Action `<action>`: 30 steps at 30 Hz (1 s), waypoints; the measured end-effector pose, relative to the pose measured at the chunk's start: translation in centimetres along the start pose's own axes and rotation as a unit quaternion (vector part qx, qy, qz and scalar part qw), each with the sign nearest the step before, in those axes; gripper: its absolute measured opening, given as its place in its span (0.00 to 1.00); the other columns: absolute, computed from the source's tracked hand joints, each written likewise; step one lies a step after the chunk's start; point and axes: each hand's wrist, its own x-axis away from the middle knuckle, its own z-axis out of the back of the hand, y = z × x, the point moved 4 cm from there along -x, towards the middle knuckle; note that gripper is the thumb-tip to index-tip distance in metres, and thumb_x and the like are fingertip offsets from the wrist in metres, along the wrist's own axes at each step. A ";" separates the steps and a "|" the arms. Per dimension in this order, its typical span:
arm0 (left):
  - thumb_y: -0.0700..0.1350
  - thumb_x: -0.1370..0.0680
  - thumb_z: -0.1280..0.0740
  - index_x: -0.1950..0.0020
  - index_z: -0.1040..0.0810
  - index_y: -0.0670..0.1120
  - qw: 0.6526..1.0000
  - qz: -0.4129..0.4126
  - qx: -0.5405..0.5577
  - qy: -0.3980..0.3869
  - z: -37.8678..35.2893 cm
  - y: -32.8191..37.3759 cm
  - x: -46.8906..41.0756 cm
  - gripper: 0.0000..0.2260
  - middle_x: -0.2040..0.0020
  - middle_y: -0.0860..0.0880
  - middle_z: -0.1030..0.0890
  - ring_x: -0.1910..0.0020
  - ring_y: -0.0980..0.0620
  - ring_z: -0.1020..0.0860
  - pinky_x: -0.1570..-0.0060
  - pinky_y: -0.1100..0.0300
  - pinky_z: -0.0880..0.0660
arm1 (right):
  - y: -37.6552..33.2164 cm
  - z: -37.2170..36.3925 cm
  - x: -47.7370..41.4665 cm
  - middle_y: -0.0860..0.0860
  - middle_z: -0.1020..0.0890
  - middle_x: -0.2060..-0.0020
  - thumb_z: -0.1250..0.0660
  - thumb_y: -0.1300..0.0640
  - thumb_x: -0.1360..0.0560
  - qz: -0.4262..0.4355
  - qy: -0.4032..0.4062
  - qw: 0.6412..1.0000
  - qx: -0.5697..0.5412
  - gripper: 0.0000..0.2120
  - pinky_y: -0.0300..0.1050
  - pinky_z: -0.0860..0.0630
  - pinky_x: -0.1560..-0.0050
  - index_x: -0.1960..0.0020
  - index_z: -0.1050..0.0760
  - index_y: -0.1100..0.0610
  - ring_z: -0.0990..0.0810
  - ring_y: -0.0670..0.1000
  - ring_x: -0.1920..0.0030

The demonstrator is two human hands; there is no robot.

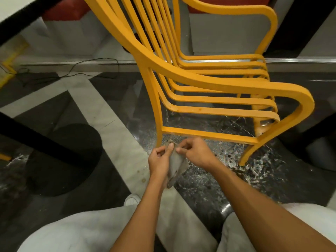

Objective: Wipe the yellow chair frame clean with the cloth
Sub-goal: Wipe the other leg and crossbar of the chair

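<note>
A yellow slatted chair frame [209,82] stands on the floor in front of me, with curved armrests and a low side rail near my hands. A small grey cloth [177,165] hangs between my hands, just below that rail and beside the chair's rear leg. My left hand [161,160] grips the cloth's left side, thumb on top. My right hand [195,154] pinches the cloth's upper edge with its fingertips. Neither the cloth nor my hands touch the frame.
The floor is glossy black marble with white bands [109,113]. A dark round table base [63,157] sits at left and a black cable [87,69] lies near the far wall. My knees in light trousers [87,231] fill the bottom.
</note>
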 end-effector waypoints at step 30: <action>0.35 0.24 0.23 0.43 0.12 0.41 0.978 0.064 0.169 0.100 -3.6 -4.1 -10.2 0.10 0.46 0.41 0.12 0.42 0.40 0.14 0.37 0.45 0.18 | 4.2 -5.9 -10.1 0.47 0.14 0.54 0.27 0.64 0.23 0.006 0.152 0.980 -0.126 0.10 0.32 0.21 0.52 0.43 0.15 0.58 0.17 0.43 0.56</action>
